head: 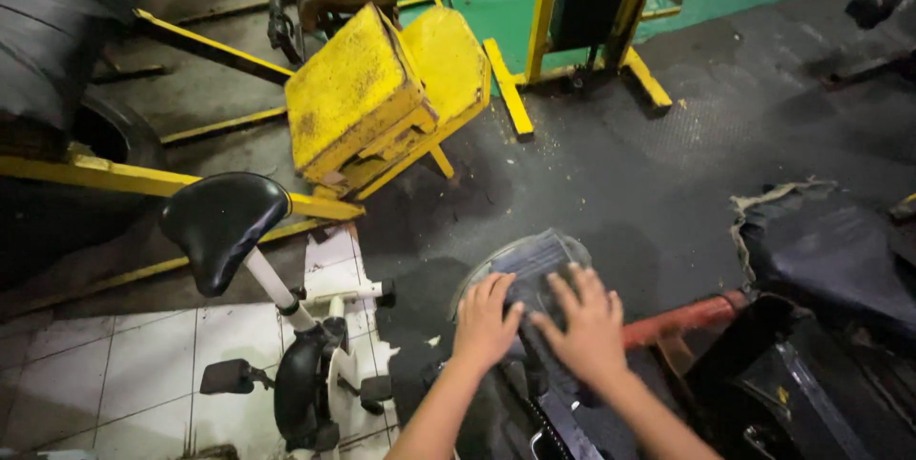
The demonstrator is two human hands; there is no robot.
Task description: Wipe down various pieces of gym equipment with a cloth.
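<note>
Two bare forearms reach up from the bottom edge of the view. The left hand (485,319) and the right hand (587,326) lie side by side, palms down and fingers spread, pressing flat on a round dark seat pad (534,264) wrapped in clear plastic film — neither hand is clenched or gripping, both seem to steady the pad from above. The pad sits on top of a dark machine frame, just left of a red bar (682,319).

To the left, on white floor tiles (114,374), stands a white exercise bike with a black saddle (221,221), close to the left forearm. Beyond it, a worn yellow padded bench (367,97) tilts on yellow steel rails. Open dark rubber flooring (668,164) stretches ahead and right — the widest free space — up to a torn black cushion (830,250) at the right edge.
</note>
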